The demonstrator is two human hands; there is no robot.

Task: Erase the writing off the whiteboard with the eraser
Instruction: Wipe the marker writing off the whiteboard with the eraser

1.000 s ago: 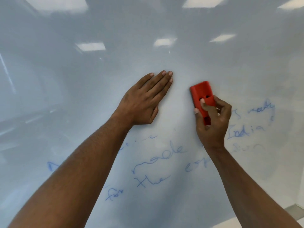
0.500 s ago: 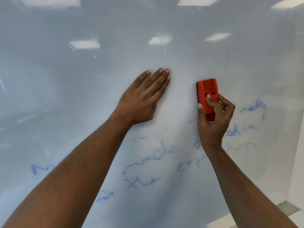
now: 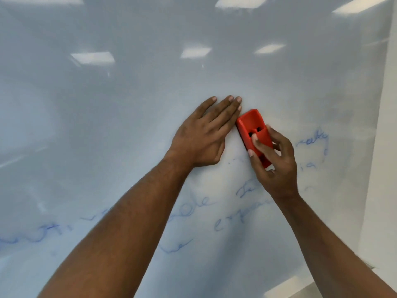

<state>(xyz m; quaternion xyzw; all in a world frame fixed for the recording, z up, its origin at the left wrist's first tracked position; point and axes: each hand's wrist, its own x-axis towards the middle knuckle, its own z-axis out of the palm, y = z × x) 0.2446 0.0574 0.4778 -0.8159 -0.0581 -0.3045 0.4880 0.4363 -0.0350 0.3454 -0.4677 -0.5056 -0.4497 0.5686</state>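
So right hand [image 3: 276, 166] grips the red eraser [image 3: 253, 134] mid-frame on the whiteboard [image 3: 129, 104], touching the flat, open left hand [image 3: 204, 138]. Blue writing [image 3: 193, 206] runs below and right; board's edge at far right, upper half bare.

The whiteboard [image 3: 150, 104] is glossy and smooth, mirroring ceiling lights across the upper frame. The red eraser [image 3: 250, 123] at centre looks like smooth, matt plastic.
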